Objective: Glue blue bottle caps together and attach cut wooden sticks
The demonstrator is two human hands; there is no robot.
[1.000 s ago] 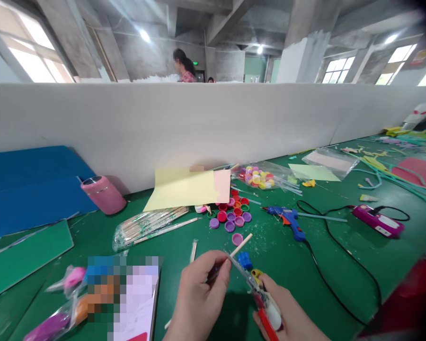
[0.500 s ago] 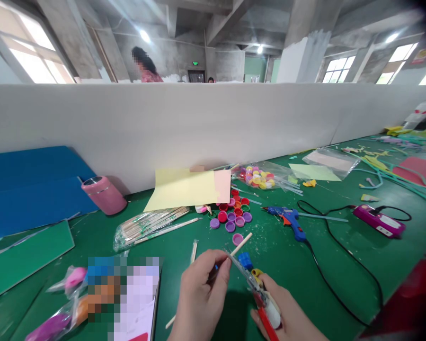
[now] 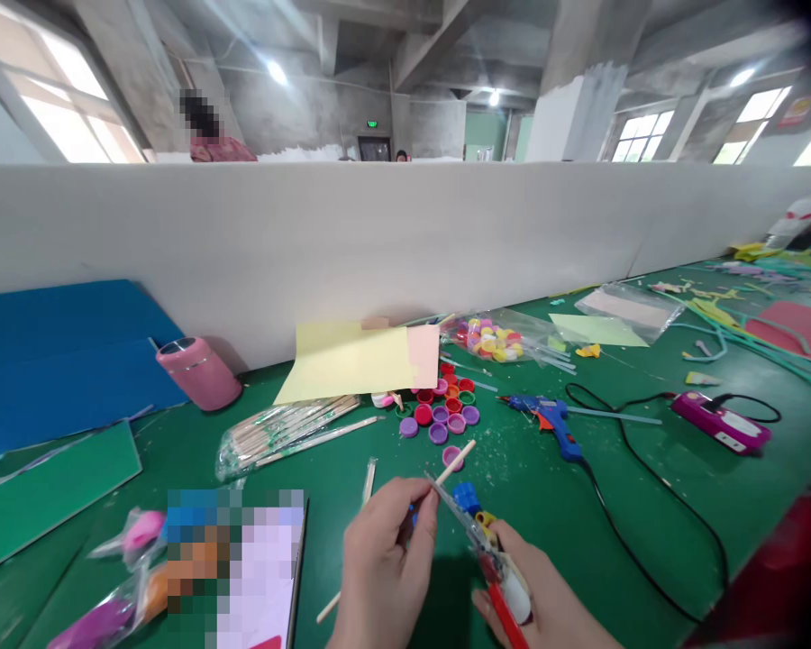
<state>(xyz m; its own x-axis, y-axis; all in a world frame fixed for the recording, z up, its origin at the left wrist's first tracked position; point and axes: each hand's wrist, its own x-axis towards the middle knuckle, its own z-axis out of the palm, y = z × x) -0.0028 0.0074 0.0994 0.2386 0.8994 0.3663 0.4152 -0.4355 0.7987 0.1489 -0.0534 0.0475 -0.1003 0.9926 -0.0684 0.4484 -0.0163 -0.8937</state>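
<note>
My left hand point(image 3: 385, 563) is closed around a thin wooden stick point(image 3: 458, 463) that points up and to the right over the green table. My right hand point(image 3: 547, 604) grips red-handled scissors point(image 3: 487, 559), whose blades meet the stick just beside my left thumb. A blue bottle cap point(image 3: 466, 497) lies on the table right behind the blades.
Loose coloured bottle caps point(image 3: 442, 410), a bag of wooden sticks point(image 3: 277, 431), a blue glue gun point(image 3: 547, 416) with a black cord, a pink cup point(image 3: 199, 371), yellow paper point(image 3: 351, 359) and a purple device point(image 3: 720, 421) lie on the green table point(image 3: 581, 505). A white partition point(image 3: 378, 234) runs behind.
My hands and the stick stay almost still, with the stick slipping slightly lower. A person behind the partition has walked to the left.
</note>
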